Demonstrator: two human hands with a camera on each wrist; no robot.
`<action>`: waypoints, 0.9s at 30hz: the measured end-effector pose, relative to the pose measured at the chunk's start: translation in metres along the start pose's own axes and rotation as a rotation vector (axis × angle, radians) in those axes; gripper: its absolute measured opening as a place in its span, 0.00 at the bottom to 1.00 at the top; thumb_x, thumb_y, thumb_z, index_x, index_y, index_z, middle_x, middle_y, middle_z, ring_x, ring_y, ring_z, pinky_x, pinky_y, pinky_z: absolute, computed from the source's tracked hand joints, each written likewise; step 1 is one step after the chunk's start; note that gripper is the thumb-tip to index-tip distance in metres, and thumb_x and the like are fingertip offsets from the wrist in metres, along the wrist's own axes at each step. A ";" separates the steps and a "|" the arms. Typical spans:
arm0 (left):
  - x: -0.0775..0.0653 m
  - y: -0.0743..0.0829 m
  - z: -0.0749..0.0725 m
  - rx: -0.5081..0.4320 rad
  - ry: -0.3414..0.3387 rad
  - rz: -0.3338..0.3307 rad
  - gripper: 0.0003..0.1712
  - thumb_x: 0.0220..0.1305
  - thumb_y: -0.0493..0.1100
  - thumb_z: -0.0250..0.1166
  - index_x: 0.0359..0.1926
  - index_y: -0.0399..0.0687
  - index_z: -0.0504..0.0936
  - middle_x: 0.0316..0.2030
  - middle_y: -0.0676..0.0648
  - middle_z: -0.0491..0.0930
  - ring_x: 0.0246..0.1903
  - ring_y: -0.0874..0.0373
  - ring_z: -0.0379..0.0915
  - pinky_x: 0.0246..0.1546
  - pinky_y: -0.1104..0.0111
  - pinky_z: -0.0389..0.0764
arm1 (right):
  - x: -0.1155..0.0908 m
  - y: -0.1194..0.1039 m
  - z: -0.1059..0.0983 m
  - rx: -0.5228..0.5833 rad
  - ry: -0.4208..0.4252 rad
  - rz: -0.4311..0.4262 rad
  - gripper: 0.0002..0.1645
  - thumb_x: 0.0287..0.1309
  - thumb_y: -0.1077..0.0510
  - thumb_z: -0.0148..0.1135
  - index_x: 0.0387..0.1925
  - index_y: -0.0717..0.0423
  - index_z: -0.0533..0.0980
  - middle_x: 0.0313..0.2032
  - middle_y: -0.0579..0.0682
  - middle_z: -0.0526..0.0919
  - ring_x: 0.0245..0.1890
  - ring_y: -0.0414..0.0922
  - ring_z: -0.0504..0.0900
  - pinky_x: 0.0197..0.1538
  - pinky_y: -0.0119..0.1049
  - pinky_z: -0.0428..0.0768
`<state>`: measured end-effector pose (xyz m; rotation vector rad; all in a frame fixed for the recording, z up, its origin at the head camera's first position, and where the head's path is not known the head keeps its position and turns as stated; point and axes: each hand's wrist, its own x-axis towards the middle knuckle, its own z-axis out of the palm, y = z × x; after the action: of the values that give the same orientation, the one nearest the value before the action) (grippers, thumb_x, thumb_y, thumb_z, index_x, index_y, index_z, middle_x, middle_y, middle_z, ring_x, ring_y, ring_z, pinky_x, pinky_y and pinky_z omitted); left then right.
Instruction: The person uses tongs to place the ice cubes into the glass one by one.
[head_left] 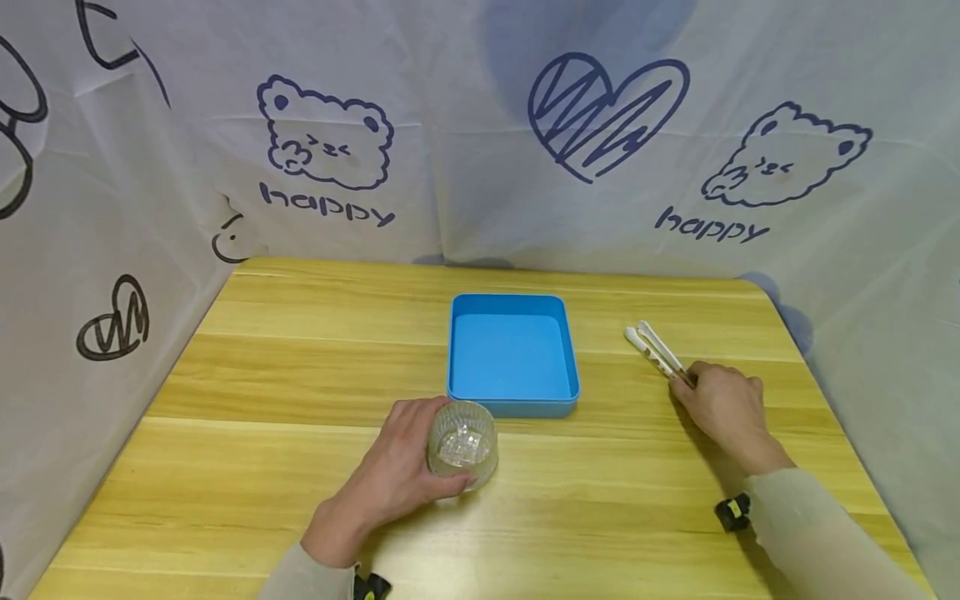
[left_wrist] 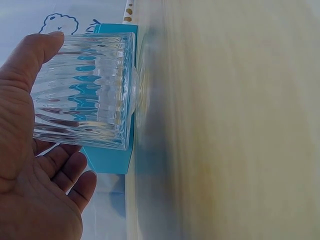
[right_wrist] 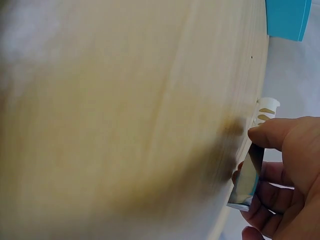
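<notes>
My left hand [head_left: 397,462] grips a clear ribbed glass [head_left: 465,446], the thumb on its near side and fingers around the far left. Seen from the left wrist, the glass [left_wrist: 85,90] has its mouth towards my palm side and its base right at the tabletop. It stands just in front of a square blue box without a lid [head_left: 513,408]. Over on the right, my right hand [head_left: 727,408] pinches the metal bend of small tongs [head_left: 651,355]. Their white slotted tips [right_wrist: 267,110] point away towards the back left, the two arms spread apart.
A wood-grain table [head_left: 300,375] lies under everything. White cloth [head_left: 465,167] with drawn bears and hearts hangs along the back and both sides. Black straps with small devices [head_left: 733,512] sit at both wrists, by the sleeves.
</notes>
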<state>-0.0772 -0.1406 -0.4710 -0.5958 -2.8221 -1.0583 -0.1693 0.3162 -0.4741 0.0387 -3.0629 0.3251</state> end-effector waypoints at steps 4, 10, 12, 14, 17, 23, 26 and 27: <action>0.000 0.000 0.000 0.004 0.000 0.002 0.55 0.43 0.58 0.86 0.70 0.46 0.72 0.60 0.47 0.79 0.62 0.49 0.69 0.61 0.51 0.80 | 0.000 0.000 0.000 -0.005 0.005 -0.001 0.22 0.74 0.44 0.59 0.37 0.60 0.83 0.26 0.57 0.85 0.25 0.56 0.80 0.34 0.56 0.68; -0.001 0.001 -0.001 -0.002 -0.008 -0.023 0.57 0.42 0.57 0.87 0.71 0.45 0.72 0.61 0.47 0.79 0.62 0.49 0.69 0.62 0.51 0.80 | 0.002 0.001 0.001 -0.007 -0.011 0.014 0.23 0.73 0.45 0.59 0.38 0.62 0.83 0.26 0.57 0.85 0.25 0.56 0.80 0.34 0.56 0.69; -0.001 0.002 -0.001 -0.004 -0.009 -0.034 0.57 0.42 0.57 0.87 0.71 0.44 0.71 0.61 0.46 0.78 0.62 0.50 0.69 0.63 0.51 0.80 | 0.003 0.000 0.001 -0.006 -0.020 0.020 0.23 0.73 0.44 0.59 0.39 0.62 0.83 0.26 0.57 0.85 0.25 0.56 0.80 0.34 0.56 0.69; -0.002 0.002 -0.001 -0.004 -0.009 -0.041 0.58 0.42 0.57 0.87 0.71 0.43 0.71 0.61 0.46 0.78 0.62 0.49 0.69 0.63 0.51 0.80 | 0.003 0.000 0.001 -0.006 -0.027 0.026 0.23 0.73 0.44 0.59 0.39 0.61 0.83 0.26 0.57 0.85 0.25 0.55 0.80 0.34 0.55 0.68; -0.002 0.002 -0.001 -0.006 -0.010 -0.044 0.57 0.42 0.57 0.87 0.71 0.43 0.71 0.61 0.46 0.78 0.62 0.49 0.69 0.63 0.51 0.80 | 0.003 0.000 0.001 -0.006 -0.032 0.033 0.23 0.73 0.44 0.58 0.39 0.61 0.83 0.26 0.56 0.84 0.25 0.55 0.79 0.33 0.53 0.67; -0.002 0.002 -0.001 -0.007 -0.006 -0.042 0.57 0.41 0.56 0.88 0.71 0.42 0.72 0.60 0.45 0.79 0.62 0.49 0.69 0.63 0.51 0.80 | 0.002 -0.001 0.000 -0.007 -0.039 0.037 0.23 0.73 0.44 0.59 0.41 0.62 0.83 0.27 0.56 0.85 0.24 0.54 0.79 0.33 0.52 0.68; -0.003 0.001 -0.002 0.000 0.002 -0.045 0.59 0.40 0.57 0.88 0.71 0.42 0.72 0.60 0.45 0.79 0.62 0.49 0.70 0.63 0.51 0.80 | 0.001 -0.001 -0.001 -0.007 -0.042 0.042 0.25 0.73 0.44 0.59 0.43 0.64 0.82 0.28 0.58 0.85 0.25 0.55 0.80 0.33 0.54 0.69; -0.004 0.001 -0.003 0.004 0.005 -0.049 0.59 0.40 0.57 0.88 0.71 0.41 0.72 0.60 0.45 0.79 0.62 0.49 0.70 0.63 0.51 0.80 | 0.001 -0.001 0.000 -0.007 -0.038 0.044 0.25 0.73 0.43 0.59 0.43 0.64 0.82 0.29 0.59 0.85 0.27 0.56 0.80 0.34 0.55 0.69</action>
<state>-0.0734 -0.1431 -0.4690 -0.5250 -2.8479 -1.0605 -0.1705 0.3149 -0.4733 -0.0235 -3.1060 0.3196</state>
